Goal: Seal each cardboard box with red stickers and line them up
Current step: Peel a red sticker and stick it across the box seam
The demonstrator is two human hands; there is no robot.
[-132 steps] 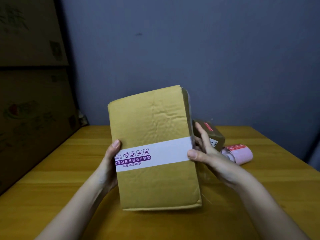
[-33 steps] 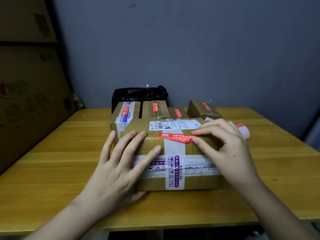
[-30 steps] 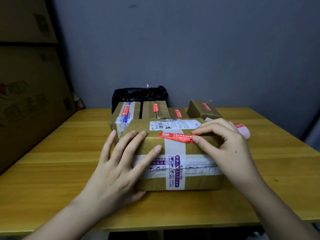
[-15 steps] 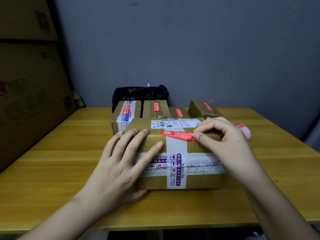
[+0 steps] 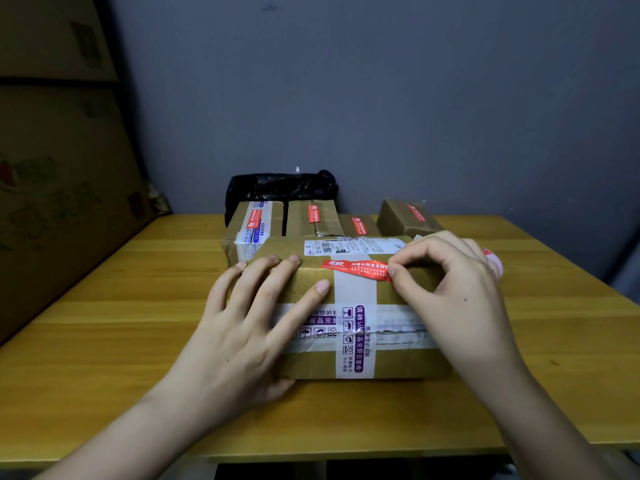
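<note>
The right hand [image 5: 460, 292] curls over the top right of the big cardboard box [image 5: 346, 306], its thumb and forefinger pinching the right end of a red sticker [image 5: 356, 269]. The sticker lies across the box's top front edge, over a white tape band that runs front to back. The left hand [image 5: 242, 327] rests flat on the box's left part, fingers straight and spread, gripping nothing, their tips reaching the top edge and the thumb pointing toward the sticker.

The box sits on the wooden table [image 5: 104, 323], near the front edge, with a white shipping label [image 5: 349, 247] on its top behind the sticker and a second printed tape band across its front face.

Directly behind the box stands a row of smaller cardboard boxes [image 5: 311, 220], each with a red sticker on top; the rightmost one is tilted. Behind that row, against the grey wall, lies a black plastic bag [image 5: 277, 185]. A pink sticker roll [image 5: 493, 261] peeks out just beyond the right hand's knuckles. Far left of the box, large cartons [image 5: 52, 168] are stacked.
</note>
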